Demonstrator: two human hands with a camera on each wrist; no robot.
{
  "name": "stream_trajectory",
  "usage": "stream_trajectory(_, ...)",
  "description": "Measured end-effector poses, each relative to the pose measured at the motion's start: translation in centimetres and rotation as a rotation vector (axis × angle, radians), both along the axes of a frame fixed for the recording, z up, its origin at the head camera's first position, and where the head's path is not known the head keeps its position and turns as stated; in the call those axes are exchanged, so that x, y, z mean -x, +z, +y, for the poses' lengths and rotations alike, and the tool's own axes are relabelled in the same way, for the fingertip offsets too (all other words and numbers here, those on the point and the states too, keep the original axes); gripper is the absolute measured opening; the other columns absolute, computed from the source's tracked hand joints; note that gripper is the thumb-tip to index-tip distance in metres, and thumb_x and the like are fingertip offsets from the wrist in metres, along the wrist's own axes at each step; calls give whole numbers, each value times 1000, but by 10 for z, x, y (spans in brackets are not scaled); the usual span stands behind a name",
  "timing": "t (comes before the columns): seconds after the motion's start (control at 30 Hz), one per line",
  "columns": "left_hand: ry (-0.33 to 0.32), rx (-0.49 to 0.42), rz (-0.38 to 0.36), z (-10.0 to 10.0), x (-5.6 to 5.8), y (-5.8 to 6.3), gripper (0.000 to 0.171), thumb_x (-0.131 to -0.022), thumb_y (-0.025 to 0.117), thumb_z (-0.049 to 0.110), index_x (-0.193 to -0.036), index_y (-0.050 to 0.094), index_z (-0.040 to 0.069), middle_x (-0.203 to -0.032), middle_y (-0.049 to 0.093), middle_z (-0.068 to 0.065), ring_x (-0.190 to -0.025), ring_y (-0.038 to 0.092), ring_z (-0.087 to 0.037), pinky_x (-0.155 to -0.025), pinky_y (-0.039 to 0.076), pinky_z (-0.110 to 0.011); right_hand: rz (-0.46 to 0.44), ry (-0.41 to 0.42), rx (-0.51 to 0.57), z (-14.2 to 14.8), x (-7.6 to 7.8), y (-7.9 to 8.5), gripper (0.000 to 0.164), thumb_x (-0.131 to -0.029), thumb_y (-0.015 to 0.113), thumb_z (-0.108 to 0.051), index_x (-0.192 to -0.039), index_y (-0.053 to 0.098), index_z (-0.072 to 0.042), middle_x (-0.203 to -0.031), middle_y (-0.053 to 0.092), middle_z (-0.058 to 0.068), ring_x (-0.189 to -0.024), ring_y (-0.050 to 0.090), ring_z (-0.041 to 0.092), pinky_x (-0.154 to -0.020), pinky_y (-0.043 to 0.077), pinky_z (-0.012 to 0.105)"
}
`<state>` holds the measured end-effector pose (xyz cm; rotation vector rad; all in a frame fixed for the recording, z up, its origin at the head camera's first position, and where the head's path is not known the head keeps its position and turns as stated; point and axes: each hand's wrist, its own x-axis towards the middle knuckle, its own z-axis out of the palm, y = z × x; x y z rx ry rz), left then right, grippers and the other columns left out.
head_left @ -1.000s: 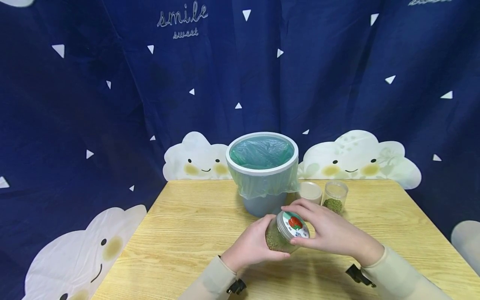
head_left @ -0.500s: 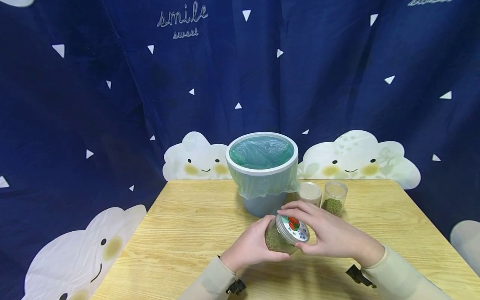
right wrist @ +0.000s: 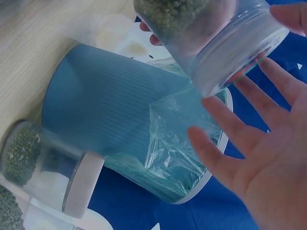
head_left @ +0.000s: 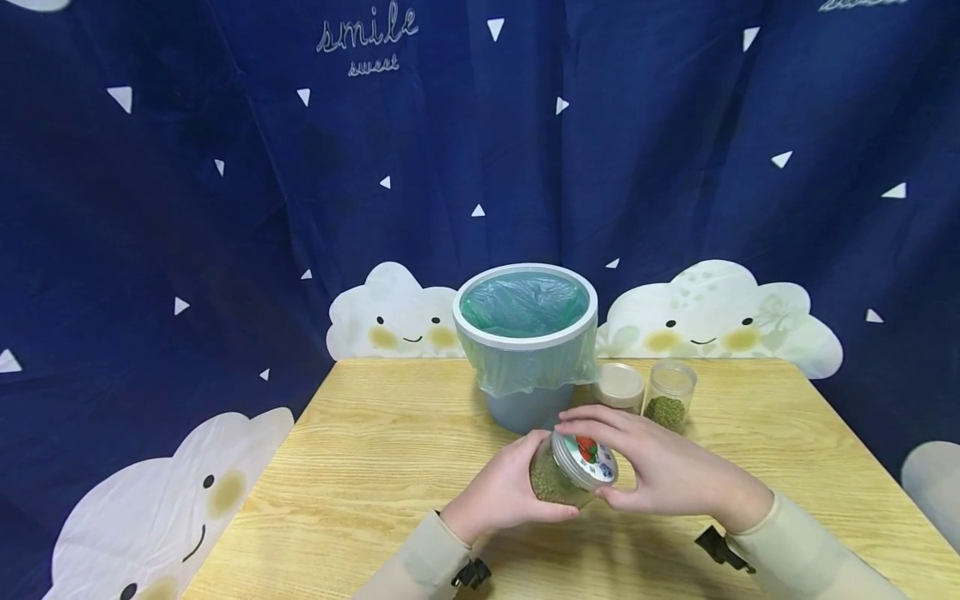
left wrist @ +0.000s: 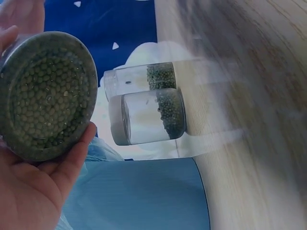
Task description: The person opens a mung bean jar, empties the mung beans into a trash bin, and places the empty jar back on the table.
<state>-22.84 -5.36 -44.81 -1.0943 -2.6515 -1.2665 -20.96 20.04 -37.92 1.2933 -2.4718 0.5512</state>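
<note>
Above the table, my left hand (head_left: 504, 490) grips a clear jar (head_left: 551, 478) of small green beans around its body. The jar leans with its silvery lid (head_left: 591, 457) to the right; a red fruit is pictured on top. My right hand (head_left: 660, 463) holds this lid by the rim, fingers along the far side and thumb on the near side. In the left wrist view, beans cover the jar's round bottom (left wrist: 50, 98). The right wrist view has the fingertips at the lid's edge (right wrist: 235, 57), and the lid still sits on the jar.
Behind my hands stands a blue-grey bin (head_left: 528, 404) with a white rim and a green plastic liner (head_left: 525, 304). Right of it are a jar with a pale lid (head_left: 621, 383) and a clear-topped jar (head_left: 672, 385), both part-filled with green beans. A blue curtain (head_left: 420, 208) hangs behind.
The lid's red picture has turned a little, and my right fingers and thumb have shifted slightly along its rim. My left hand and the jar stay nearly in place.
</note>
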Motion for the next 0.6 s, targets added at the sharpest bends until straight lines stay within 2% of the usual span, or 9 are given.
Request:
stream_trajectory(0.17, 17, -5, -10, 1, 0, 0, 84, -73, 94, 42, -141, 49, 23, -129, 63, 10, -112, 60, -1, -99, 52, -24, -37, -36, 47, 1, 1, 1, 82, -83, 85, -47, -152, 47, -27, -154, 46, -8, -136, 55, 19, -101, 55, 47)
stream_trajectory(0.33, 35, -3, -11, 2, 0, -1, 81, -74, 93, 45, -139, 50, 23, -127, 62, 11, -110, 60, -1, -97, 53, -24, -61, -145, 64, -1, 1, 2, 71, -89, 76, -53, -150, 50, -27, -146, 52, -8, -124, 60, 16, -97, 56, 45)
stream_trajectory(0.47, 44, 5, -7, 3, 0, -2, 81, -75, 91, 47, -140, 50, 22, -128, 62, 11, -110, 60, -1, -97, 53, -25, -89, -232, 32, -4, -1, 2, 70, -89, 72, -61, -146, 55, -25, -136, 57, -8, -112, 63, 13, -91, 57, 43)
stream_trajectory(0.6, 43, 8, -16, 4, -2, -3, 82, -75, 91, 48, -141, 49, 22, -129, 62, 10, -111, 60, -1, -97, 53, -25, -85, -278, -1, -6, -1, -4, 75, -86, 69, -68, -143, 59, -20, -125, 60, -10, -104, 62, 9, -86, 56, 41)
